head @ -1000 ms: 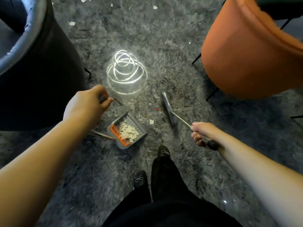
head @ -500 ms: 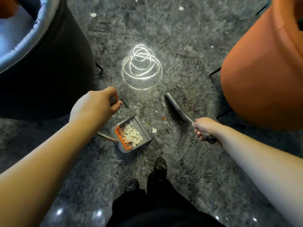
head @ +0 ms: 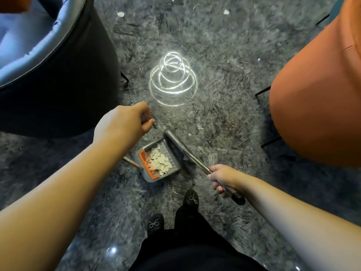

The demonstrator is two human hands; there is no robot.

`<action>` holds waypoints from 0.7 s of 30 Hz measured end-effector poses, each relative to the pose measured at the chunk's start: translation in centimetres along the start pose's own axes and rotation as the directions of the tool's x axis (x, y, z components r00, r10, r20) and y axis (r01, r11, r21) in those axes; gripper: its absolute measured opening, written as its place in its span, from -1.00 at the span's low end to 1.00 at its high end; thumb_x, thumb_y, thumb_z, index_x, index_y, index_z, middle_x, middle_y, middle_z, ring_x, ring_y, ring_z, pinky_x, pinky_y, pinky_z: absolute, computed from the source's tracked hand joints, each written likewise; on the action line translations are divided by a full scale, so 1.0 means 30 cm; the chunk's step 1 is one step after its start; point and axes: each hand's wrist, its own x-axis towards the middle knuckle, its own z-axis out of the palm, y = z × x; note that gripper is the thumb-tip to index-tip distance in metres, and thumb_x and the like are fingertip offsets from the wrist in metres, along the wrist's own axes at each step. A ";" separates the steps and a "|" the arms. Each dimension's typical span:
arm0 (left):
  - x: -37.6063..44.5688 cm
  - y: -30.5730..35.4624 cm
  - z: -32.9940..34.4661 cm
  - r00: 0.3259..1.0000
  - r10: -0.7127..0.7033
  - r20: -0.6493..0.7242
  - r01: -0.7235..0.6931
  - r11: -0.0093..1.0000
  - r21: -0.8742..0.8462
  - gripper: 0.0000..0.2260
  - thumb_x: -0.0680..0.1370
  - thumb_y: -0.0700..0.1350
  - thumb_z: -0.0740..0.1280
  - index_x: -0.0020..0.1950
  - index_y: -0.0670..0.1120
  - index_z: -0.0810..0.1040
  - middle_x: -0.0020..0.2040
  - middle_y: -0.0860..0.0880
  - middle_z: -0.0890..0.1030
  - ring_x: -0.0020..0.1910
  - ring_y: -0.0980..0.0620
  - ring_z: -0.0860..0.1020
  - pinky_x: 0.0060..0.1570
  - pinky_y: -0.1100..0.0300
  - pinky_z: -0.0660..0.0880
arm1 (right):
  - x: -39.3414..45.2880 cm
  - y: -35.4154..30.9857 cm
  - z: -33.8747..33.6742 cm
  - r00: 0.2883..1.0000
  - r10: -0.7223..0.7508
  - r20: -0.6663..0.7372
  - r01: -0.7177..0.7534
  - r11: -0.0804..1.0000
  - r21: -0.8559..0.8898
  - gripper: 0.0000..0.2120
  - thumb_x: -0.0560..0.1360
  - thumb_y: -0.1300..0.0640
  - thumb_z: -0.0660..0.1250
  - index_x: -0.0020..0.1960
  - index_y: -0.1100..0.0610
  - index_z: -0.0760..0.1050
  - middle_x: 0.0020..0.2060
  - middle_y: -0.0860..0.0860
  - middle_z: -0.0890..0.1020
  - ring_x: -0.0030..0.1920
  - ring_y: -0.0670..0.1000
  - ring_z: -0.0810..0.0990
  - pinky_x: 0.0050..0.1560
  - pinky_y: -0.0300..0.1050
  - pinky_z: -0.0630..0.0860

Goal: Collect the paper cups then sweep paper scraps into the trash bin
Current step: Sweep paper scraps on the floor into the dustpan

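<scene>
You are reaching your left hand (head: 122, 124) forward and down, arm nearly straight, its fingers (head: 147, 122) curling around the top of the dustpan's long handle (head: 130, 161), most of which is hiding under your forearm. Your right hand (head: 221, 178) is sitting lower and closer to your body, fingers wrapping tightly around the metal broom handle (head: 197, 160) just above its black end grip (head: 238, 199). The broom head (head: 172, 139) is lying against the open mouth of the grey dustpan (head: 159, 162), which is resting on the grey shaggy carpet (head: 224, 106) and holding a heap of paper scraps (head: 159, 161) beside its orange comb (head: 148, 163). A few loose scraps (head: 120, 14) are lying farther off. No writing is showing anywhere.
</scene>
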 end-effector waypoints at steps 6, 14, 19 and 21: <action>-0.046 -0.037 -0.001 1.000 0.001 -0.004 -0.001 1.000 -0.023 -0.83 0.53 0.17 0.31 -0.09 0.10 0.43 -0.38 0.05 0.49 -0.40 -0.03 0.48 -0.48 0.21 0.36 | -0.035 0.016 0.077 0.997 0.017 0.072 -0.028 0.988 0.154 -0.55 0.62 0.20 0.12 0.48 -0.02 0.17 -0.52 0.01 0.39 -0.62 -0.11 0.27 -0.54 -0.37 0.24; -0.116 -0.079 -0.004 1.000 -0.008 0.004 0.008 0.999 -0.041 -0.81 0.53 0.16 0.31 -0.09 0.07 0.44 -0.41 0.06 0.44 -0.44 -0.01 0.45 -0.48 0.20 0.36 | -0.125 0.039 0.086 0.999 -0.019 0.036 0.008 0.955 0.295 -0.63 0.63 0.24 0.08 0.40 0.02 0.27 -0.51 0.03 0.35 -0.66 -0.12 0.24 -0.55 -0.40 0.24; -0.139 -0.085 -0.005 1.000 -0.012 0.016 0.013 0.999 -0.048 -0.82 0.54 0.16 0.31 -0.10 0.08 0.43 -0.39 0.04 0.47 -0.40 -0.06 0.49 -0.46 0.18 0.40 | -0.141 0.065 0.062 0.995 -0.040 -0.091 0.067 0.946 0.318 -0.53 0.63 0.24 0.10 0.51 0.02 0.15 -0.46 0.07 0.35 -0.66 -0.11 0.26 -0.58 -0.38 0.24; -0.140 -0.085 -0.007 1.000 -0.004 0.018 0.005 0.999 -0.044 -0.82 0.54 0.16 0.31 -0.08 0.07 0.44 -0.39 0.04 0.46 -0.39 -0.06 0.49 -0.45 0.16 0.43 | -0.141 0.072 0.047 0.990 -0.048 -0.134 0.090 0.940 0.330 -0.51 0.64 0.24 0.11 0.53 0.02 0.13 -0.45 0.08 0.35 -0.66 -0.11 0.27 -0.59 -0.37 0.25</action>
